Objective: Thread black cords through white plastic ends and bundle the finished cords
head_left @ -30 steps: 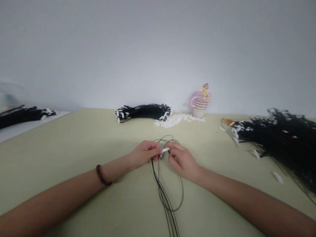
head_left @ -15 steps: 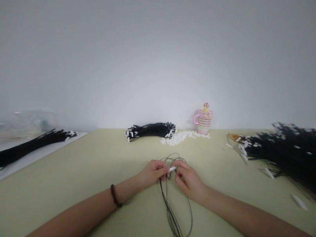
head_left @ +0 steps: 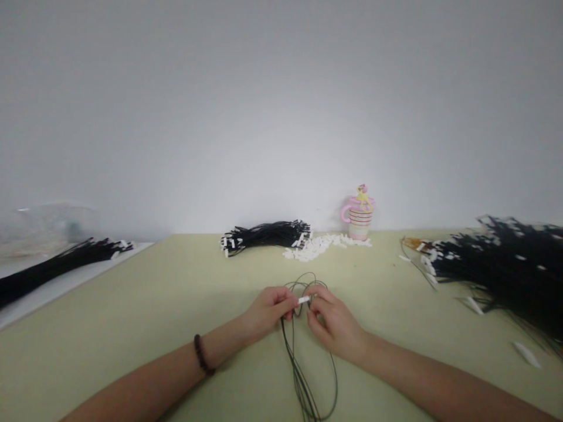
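White sleeve sits between your hands: your left hand pinches one end, and your right hand curls its fingers to the other, though whether they pinch it you cannot tell. Your view has tipped upward since a second ago, but the hold looks unchanged, so the work seems no further on. Black cables trail towards six o'clock over the pale green tabletop; from the sleeve, a cable bundle lies at eleven, a mug at one, before a plain wall.
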A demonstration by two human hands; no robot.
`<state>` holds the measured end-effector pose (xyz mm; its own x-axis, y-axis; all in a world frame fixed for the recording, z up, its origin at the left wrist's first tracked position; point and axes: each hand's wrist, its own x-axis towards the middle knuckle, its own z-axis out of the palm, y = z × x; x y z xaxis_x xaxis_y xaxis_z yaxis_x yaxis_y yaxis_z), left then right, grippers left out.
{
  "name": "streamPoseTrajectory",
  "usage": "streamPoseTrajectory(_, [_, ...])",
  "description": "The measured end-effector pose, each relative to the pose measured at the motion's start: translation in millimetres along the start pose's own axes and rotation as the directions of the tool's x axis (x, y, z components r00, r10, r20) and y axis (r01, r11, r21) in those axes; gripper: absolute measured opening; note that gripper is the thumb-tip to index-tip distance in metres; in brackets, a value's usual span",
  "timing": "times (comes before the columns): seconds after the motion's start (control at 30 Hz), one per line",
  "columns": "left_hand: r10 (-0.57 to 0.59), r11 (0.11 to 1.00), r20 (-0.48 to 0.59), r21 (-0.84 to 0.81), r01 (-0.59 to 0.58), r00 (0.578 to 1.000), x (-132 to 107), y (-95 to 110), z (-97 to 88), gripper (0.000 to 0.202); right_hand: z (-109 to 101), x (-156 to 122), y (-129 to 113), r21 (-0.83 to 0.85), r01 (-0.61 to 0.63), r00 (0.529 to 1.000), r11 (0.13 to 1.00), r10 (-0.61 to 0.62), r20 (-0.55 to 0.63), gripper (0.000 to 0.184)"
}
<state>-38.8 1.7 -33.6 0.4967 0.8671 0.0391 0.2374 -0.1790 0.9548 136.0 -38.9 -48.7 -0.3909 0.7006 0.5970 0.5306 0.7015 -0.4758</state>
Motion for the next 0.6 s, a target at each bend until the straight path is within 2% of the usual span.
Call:
streamPoseTrajectory(0.23, [-0.034, 0.994, -0.228, -0.111, 0.009, 0.973, 0, 3, 0.3, 0.026, 2, -3, -2, 0.011, -0.025, 0.996, 1.000, 0.025, -0.080, 0.010])
streamPoseTrajectory(0.4, [-0.077, 0.979, -0.266, -0.203, 0.022, 0.961, 1, 3, -1.5, 0.027, 1, -2, -2, 0.043, -0.006, 0.985, 0.999, 0.014, -0.171, 0.006])
streamPoseTrajectory(0.5, [-0.098, 0.957, -0.249, -0.288, 0.023, 0.964, 5, 6, -10.5, 0.026, 0, 2, 3, 0.130, -0.120, 0.970, 0.984, 0.145, -0.196, 0.005])
streamPoseTrajectory(0.53, [-0.092, 0.950, -0.251, -0.314, 0.009, 0.964, 7, 10, -14.9, 0.024, 0, 3, 6, 0.192, -0.187, 0.962, 0.963, 0.219, -0.161, 0.009])
streamPoseTrajectory(0.6, [-0.072, 0.933, -0.276, -0.359, -0.033, 0.958, 8, 19, -24.3, 0.021, 0, 5, 12, 0.347, -0.316, 0.940, 0.883, 0.342, -0.014, 0.019])
